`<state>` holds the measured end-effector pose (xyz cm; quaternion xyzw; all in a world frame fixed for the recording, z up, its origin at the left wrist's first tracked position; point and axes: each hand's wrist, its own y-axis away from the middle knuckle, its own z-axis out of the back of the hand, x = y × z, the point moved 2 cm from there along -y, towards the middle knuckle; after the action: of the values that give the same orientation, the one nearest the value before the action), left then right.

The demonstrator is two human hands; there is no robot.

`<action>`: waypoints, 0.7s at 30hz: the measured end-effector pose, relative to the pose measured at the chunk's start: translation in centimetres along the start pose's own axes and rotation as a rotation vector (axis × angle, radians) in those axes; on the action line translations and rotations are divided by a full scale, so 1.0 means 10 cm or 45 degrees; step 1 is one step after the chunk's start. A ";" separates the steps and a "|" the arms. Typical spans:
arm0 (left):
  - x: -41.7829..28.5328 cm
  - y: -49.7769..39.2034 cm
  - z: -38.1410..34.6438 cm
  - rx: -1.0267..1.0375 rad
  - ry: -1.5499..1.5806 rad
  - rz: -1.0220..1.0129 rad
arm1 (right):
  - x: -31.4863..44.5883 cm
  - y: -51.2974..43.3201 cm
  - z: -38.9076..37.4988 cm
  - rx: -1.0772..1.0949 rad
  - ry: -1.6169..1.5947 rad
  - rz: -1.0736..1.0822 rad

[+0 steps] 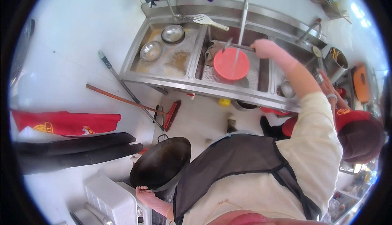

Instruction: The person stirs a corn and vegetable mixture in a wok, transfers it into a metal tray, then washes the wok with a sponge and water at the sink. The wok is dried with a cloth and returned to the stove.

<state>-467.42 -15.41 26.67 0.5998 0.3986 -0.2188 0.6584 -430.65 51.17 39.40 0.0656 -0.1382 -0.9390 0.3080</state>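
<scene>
My right hand [264, 48], in a pink glove, is closed on the handle of a metal utensil [242, 46], perhaps a ladle, over the middle basin. Beneath it a red plastic bowl [228, 64] sits in the basin, and water runs into it from a tall faucet [244, 17]. A dark cloth [212, 53] lies at the bowl's left. Low on the left side, my gloved left hand [143, 191] grips the rim of a large dark wok [162, 162], which is tilted.
The left basin [183, 61] holds two metal bowls [173, 33] in murky water. A slotted white spatula [208, 20] lies on the sink's back ledge. A red broom [171, 114] and a pole [122, 84] lean crossed. A co-worker in a dark cap [356, 137] works at the right basin. White plastic crates [111, 199] stand lower left.
</scene>
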 end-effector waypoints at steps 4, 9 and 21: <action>0.10 0.04 0.07 -0.044 0.005 -0.007 | -0.12 0.70 -0.13 -0.113 -0.161 -0.158; 0.16 -0.04 0.04 -0.109 -0.030 0.035 | -0.26 1.55 -0.38 -0.179 -0.488 -0.293; 0.12 -0.15 0.02 -0.029 -0.115 0.024 | -0.31 -0.56 -0.48 0.076 -0.424 -0.072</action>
<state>-467.78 -15.69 24.83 0.5855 0.3655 -0.2349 0.6845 -430.31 56.25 33.24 -0.0780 -0.2133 -0.9407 0.2521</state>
